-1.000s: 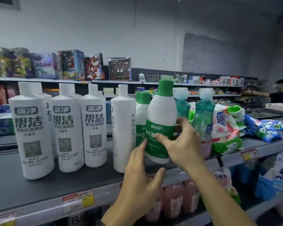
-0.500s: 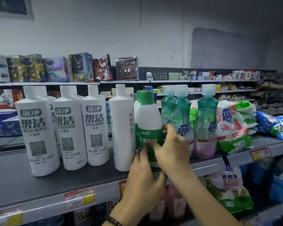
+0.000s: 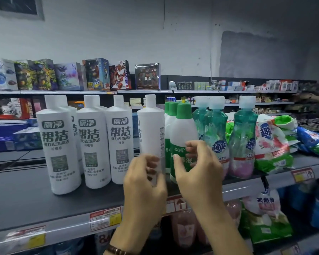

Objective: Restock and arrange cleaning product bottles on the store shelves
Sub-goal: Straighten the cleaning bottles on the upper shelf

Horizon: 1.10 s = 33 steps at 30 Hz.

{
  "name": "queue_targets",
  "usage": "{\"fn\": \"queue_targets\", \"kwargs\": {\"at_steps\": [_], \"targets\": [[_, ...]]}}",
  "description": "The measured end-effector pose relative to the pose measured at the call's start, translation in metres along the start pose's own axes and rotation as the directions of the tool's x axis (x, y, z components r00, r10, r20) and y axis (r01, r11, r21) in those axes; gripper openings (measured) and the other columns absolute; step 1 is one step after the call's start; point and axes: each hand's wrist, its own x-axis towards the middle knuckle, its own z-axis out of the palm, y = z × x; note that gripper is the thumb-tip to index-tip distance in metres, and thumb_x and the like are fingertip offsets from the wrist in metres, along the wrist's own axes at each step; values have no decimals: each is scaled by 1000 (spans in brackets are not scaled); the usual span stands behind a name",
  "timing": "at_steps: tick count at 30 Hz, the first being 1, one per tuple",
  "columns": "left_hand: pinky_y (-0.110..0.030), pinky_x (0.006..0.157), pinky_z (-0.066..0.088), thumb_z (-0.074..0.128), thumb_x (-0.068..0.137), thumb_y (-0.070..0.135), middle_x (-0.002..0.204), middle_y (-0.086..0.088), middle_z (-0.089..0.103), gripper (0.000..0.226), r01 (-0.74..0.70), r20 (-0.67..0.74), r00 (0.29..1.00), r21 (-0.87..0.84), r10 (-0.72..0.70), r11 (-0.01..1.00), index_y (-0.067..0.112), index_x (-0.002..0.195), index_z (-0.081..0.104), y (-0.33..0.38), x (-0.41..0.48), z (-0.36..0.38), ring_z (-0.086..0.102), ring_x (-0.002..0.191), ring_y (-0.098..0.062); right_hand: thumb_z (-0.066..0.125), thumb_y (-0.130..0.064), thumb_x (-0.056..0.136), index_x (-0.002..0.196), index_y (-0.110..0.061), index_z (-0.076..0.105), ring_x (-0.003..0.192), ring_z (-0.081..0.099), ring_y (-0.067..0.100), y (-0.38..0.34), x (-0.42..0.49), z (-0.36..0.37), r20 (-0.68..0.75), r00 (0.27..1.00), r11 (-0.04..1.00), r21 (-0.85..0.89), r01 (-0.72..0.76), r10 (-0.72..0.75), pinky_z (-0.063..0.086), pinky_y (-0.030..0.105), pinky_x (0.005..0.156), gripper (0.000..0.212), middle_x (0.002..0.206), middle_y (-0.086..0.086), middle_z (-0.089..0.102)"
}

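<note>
The green-capped bottle (image 3: 182, 133) that was held out in front of the row a second ago now stands on the shelf (image 3: 26, 203), ahead of two others like it (image 3: 168, 115), between the tall white bottle (image 3: 150, 129) and the teal bottles (image 3: 215, 129). The right hand (image 3: 197, 173) stays on it, gripping: thumb across the green label, fingers curled round its right side. The left hand (image 3: 145, 188) has come off it and shifted to the foot of the tall white bottle, fingers bent against its front. It is blurred, so I cannot tell whether it grips or only touches. To my eye the green-capped bottle is placed, and the white one — label turned sideways — looks next for straightening.
</note>
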Motion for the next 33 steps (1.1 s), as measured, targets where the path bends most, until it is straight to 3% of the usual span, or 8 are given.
{"fn": "queue_targets", "kwargs": {"at_steps": [5,8,11,15,19,23,26,33], "targets": [[-15,91,51,81,93,26,128,14,54,55,79,-7,997,-13,-79,997,28,138,49,-13,19,-16,56,113,3,83,-35,90,123,-25,61,103,65,8,-30,3,27,106,991,989,116,-92,80,53,16,87,41,113,-9,67],[-29,106,52,81,89,36,141,10,56,77,155,126,980,-16,-152,988,24,153,41,-19,21,-13,54,129,-6,83,-45,89,130,-25,49,104,65,17,-47,12,38,242,942,961,87,-261,234,55,20,83,57,119,-3,64],[-31,83,63,79,88,42,120,9,72,61,234,214,953,-73,-214,970,28,140,48,-27,25,-9,71,107,-7,80,-56,87,132,-21,41,112,67,28,-57,18,50,293,907,953,-74,-295,304,60,41,92,68,126,4,62],[-23,75,64,78,95,26,114,8,78,38,291,306,927,-219,-218,931,27,127,57,-37,25,-8,76,97,1,84,-53,84,136,-20,39,118,69,33,-57,17,59,292,900,947,-101,-306,322,58,41,96,76,131,9,67],[-37,81,67,71,96,16,114,8,75,40,214,182,966,-169,-183,962,35,128,55,-51,23,-1,76,99,-9,92,-54,72,126,-26,46,104,73,26,-54,19,63,299,902,943,14,-331,312,62,33,85,77,115,0,70],[-35,89,59,74,95,20,125,13,50,81,80,82,993,49,-84,996,37,161,30,-48,14,1,59,109,-11,98,-52,64,111,-31,57,86,76,8,-49,21,64,228,929,924,185,-335,291,65,26,73,66,98,-12,75],[-35,86,55,84,88,33,118,14,46,97,42,15,999,87,-43,995,47,163,25,-41,12,-8,55,106,-14,99,-38,71,108,-29,69,84,79,5,-48,26,60,278,919,848,378,-372,279,68,32,73,49,97,-9,81],[-16,75,59,91,82,16,120,13,51,95,9,-49,999,-198,-19,980,54,153,41,-24,13,-33,65,102,-1,81,-12,92,117,-9,76,97,82,28,-60,48,46,552,826,668,575,-473,110,67,42,82,26,108,7,83]]}}
